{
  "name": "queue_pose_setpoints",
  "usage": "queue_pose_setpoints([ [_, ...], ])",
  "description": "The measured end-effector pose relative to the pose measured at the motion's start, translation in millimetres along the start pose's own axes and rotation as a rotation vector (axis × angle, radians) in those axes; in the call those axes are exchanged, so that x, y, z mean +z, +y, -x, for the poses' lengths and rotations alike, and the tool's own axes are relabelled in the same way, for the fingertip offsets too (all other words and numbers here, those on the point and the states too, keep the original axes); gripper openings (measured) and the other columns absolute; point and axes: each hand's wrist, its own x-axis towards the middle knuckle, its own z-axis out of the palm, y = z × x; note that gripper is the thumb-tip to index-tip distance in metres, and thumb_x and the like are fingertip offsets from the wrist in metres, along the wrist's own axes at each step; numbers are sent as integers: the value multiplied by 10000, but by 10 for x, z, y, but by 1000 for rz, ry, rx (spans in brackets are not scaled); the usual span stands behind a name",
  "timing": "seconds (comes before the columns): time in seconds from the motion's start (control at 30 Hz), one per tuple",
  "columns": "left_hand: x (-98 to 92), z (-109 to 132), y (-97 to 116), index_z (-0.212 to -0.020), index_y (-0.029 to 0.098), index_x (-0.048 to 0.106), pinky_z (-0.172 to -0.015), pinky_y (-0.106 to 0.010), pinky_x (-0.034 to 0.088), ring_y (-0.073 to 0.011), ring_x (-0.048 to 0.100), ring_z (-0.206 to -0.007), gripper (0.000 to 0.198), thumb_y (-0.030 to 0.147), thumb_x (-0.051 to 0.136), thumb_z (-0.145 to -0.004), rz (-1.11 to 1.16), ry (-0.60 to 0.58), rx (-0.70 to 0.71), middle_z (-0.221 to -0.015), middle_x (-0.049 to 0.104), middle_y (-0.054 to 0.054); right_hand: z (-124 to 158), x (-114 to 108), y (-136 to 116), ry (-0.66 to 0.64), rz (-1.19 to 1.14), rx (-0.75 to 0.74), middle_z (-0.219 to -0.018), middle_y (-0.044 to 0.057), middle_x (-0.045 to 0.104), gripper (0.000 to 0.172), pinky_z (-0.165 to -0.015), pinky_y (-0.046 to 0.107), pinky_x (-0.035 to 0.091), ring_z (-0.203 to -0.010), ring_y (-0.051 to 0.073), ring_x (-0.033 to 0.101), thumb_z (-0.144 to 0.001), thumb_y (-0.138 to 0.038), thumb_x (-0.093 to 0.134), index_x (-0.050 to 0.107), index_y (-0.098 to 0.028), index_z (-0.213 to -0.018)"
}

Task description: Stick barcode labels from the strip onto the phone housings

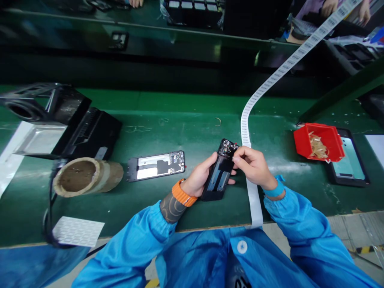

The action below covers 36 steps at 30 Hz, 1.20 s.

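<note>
My left hand (199,176) is wrapped round an opened phone (220,172), tilted, its inner side facing up with the circuit parts at the top end. My right hand (250,164) pinches at the phone's upper right edge, thumb and fingertip together; whatever lies between them is too small to make out. To the left a second opened phone (157,165) lies flat on the green bench. A long strip of printed labels (245,124) runs down the bench, passing beneath my right hand and over the near edge.
At right, a red bin (330,138) holding rubber bands overlaps a dark tray with a phone-like panel (349,160). At left stand a black scanner-like device (87,128), a cardboard tube (108,176) and a label sheet (78,231). Another person's hands (330,7) show beyond.
</note>
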Motion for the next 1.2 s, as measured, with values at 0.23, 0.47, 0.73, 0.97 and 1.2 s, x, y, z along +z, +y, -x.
queue_pose_setpoints([
  [0.23, 4, 0, 5, -1209, 107, 695, -758, -332, 599, -240, 762, -807, 540, 506, 371, -1044, 6, 7, 3, -1002, 773, -167, -7, 10, -21, 3, -1, 20, -651, -15, 585, 257, -532, 248, 432, -564, 122, 549, -900, -406, 638, 590, -206, -745],
  [0.47, 32, 5, 9, -1204, 109, 697, -745, -336, 588, -241, 752, -822, 526, 483, 360, -1052, -4, 13, 14, -1039, 766, -170, -11, 10, -35, 8, 5, 32, -650, -18, 579, 286, -530, 243, 436, -560, 118, 555, -892, -439, 647, 587, -205, -739],
  [0.73, 35, 3, 10, -1130, 116, 717, -728, -323, 594, -227, 753, -766, 519, 500, 378, -1046, -1, 1, 13, -923, 775, -145, -3, 3, -21, 11, 20, 37, -652, -13, 586, 289, -541, 244, 442, -574, 122, 563, -893, -442, 646, 591, -207, -735],
  [0.97, 10, 7, 1, -1177, 117, 710, -742, -330, 589, -240, 756, -798, 518, 521, 421, -1029, -12, -2, 15, -993, 773, -160, -10, 8, -26, 8, 16, 37, -649, -14, 585, 278, -542, 249, 442, -568, 123, 556, -891, -434, 646, 587, -210, -736],
  [1.2, 16, 2, 2, -1230, 106, 691, -741, -329, 589, -247, 762, -795, 545, 508, 372, -1045, -11, 19, -4, -982, 773, -165, -13, 9, -19, 8, 20, 30, -657, -15, 586, 258, -551, 246, 441, -582, 121, 560, -896, -408, 637, 595, -207, -739],
])
